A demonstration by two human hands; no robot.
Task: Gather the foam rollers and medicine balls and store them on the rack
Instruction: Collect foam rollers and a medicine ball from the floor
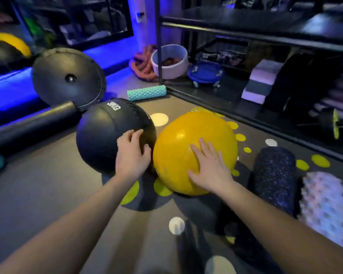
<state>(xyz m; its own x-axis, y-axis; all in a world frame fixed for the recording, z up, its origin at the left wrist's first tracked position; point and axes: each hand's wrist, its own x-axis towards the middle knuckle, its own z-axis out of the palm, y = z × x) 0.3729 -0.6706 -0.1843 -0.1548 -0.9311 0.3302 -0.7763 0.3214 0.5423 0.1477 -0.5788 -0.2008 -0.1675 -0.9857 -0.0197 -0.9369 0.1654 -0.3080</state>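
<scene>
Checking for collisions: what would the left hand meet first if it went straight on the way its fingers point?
The left hand touches the black round medicine ball, so that blocks it first. Past the ball's top, the teal ridged foam roller seems next in line, though depth is unclear.

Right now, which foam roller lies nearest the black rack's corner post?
The short teal ridged foam roller, its end by the post. The smooth black roller, speckled dark roller and pale knobbly roller lie farther off.
</scene>
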